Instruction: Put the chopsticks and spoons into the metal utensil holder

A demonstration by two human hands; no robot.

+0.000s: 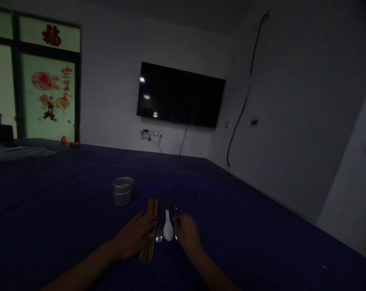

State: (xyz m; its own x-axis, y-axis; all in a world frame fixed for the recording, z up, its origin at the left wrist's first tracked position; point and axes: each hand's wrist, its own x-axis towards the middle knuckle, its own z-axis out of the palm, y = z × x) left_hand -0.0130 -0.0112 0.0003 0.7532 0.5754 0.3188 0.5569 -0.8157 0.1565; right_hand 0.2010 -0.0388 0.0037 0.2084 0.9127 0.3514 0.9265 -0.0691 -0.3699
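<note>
My left hand lies across a bundle of wooden chopsticks, its fingers stretched over them. Just right of the chopsticks is a metal spoon, bowl towards me, its dark handle hard to make out. Beside it rests a white soup spoon, also with its bowl nearest me. My right hand has its fingers closed on a second slim metal spoon at the right end of the row. Most of that spoon is hidden by the hand; its handle tip and a bright lower edge show.
A silvery metal cup-shaped holder stands on the dark blue tabletop, left of and beyond the chopsticks. Small orange objects and a clear plastic sheet lie at the far left. A television hangs on the wall.
</note>
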